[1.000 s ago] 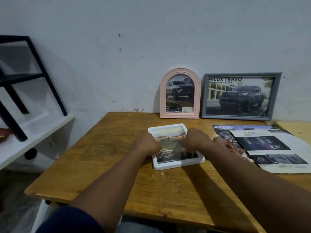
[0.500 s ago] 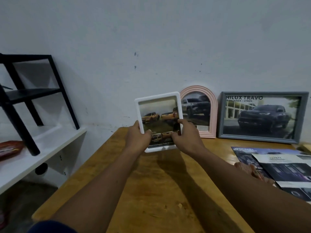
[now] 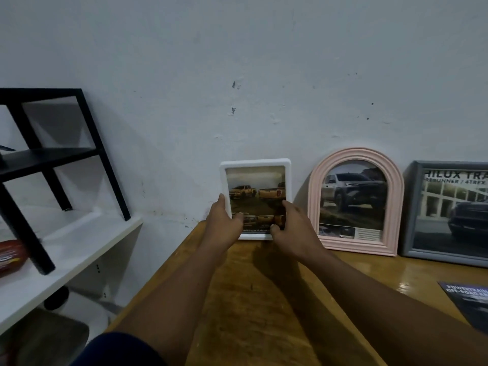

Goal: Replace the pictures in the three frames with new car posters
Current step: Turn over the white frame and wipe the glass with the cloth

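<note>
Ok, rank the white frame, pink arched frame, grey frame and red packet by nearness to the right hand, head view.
1. White frame: held in the right hand, by the wall.
2. Pink arched frame: just right of the hand.
3. Grey frame: farther right, at the picture's edge.
4. Red packet: far left, on the white shelf.

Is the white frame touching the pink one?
Apart. The head view shows a strip of bare wall between the white frame and the pink frame.

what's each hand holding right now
left hand: grips the left edge of the white frame, held upright.
right hand: grips the same frame's lower right edge.
</note>
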Demonstrator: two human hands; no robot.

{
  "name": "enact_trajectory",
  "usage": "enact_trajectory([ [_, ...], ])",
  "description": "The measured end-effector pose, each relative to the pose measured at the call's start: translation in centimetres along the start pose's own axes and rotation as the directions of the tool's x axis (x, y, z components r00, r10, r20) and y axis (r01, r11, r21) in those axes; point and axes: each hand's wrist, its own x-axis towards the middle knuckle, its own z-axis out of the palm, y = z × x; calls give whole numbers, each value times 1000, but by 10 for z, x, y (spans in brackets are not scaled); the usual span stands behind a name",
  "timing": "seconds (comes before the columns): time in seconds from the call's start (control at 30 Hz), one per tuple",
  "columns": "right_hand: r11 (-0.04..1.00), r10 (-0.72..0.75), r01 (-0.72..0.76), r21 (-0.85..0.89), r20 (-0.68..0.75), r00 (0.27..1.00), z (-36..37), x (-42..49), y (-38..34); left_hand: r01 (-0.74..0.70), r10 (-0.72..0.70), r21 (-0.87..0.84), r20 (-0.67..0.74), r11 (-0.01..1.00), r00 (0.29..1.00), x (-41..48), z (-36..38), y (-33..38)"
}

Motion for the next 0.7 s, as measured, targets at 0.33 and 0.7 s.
enact_trajectory([
  [0.33, 995, 67, -68, -77, -17, 998, 18, 29, 23, -8, 5, 54, 64, 998, 998, 29, 21, -4],
  [0.7, 991, 93, -95, -90, -20, 995, 8, 28, 12, -46, 31, 133, 116, 990, 993, 8, 12, 11],
])
